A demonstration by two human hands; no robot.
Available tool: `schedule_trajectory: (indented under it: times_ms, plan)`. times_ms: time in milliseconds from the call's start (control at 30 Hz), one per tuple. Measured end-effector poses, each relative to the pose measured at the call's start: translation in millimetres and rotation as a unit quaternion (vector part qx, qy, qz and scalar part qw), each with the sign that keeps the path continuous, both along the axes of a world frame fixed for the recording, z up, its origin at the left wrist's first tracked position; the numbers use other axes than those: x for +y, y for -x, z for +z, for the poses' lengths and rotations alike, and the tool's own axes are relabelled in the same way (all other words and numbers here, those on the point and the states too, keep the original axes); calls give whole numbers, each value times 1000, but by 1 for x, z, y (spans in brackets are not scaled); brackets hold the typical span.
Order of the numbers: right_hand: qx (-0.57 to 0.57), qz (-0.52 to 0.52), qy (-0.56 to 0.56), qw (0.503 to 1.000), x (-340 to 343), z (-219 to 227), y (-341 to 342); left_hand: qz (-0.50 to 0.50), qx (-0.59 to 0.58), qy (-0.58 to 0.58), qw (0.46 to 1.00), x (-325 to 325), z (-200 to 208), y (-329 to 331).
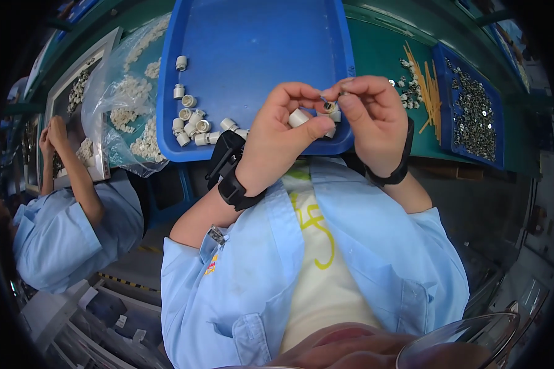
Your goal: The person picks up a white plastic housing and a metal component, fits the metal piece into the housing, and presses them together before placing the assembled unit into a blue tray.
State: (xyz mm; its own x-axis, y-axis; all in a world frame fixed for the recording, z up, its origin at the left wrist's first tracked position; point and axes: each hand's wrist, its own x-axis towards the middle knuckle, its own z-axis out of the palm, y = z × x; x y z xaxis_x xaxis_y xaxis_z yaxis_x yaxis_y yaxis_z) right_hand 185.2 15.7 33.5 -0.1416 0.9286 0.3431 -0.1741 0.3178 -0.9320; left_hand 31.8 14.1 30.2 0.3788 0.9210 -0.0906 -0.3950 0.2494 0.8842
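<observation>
Small white plastic cylindrical caps (299,117) sat clamped in left hand (281,132), above near edge of large blue plastic tray (252,37). Right hand (370,117) pinched tiny metal ring (330,107) against one cap. About dozen similar pieces (191,120) lay in tray; clear bag of white parts (126,98) looked mostly full, so judged far from done.

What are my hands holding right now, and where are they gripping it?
The left hand pinches a small white cylindrical cap by its sides; the right hand fingertips grip a tiny part, too small to identify.
</observation>
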Motion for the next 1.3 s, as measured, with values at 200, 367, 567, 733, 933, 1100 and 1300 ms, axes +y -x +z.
schedule_trajectory:
  times_ms: [200, 367, 567, 733, 933, 1100, 1300]
  plan:
    - [-27, -11, -108, 994, 0, -16, 5, 51, -28, -27, 998, -2, -8, 6]
    - [-123, -26, -152, 980, -1, -17, 6, 33, -20, 0, 999, -1, -11, 12]
    - [-41, -31, -40, 998, -5, -16, 8, 24, -24, 18, 999, -2, -12, 12]
    - [-41, -31, -83, 995, -5, -19, 10, 36, -18, 1, 999, -4, -15, 11]
    - [-103, -68, -99, 987, -7, -9, 10, 30, -61, 10, 998, -4, -11, 12]
    - [-143, -69, -124, 980, -5, -12, 11, 27, -43, 13, 999, -4, -13, 16]
    - [-157, -66, -108, 979, -7, -13, 9, 56, -43, -61, 996, -7, -20, 14]
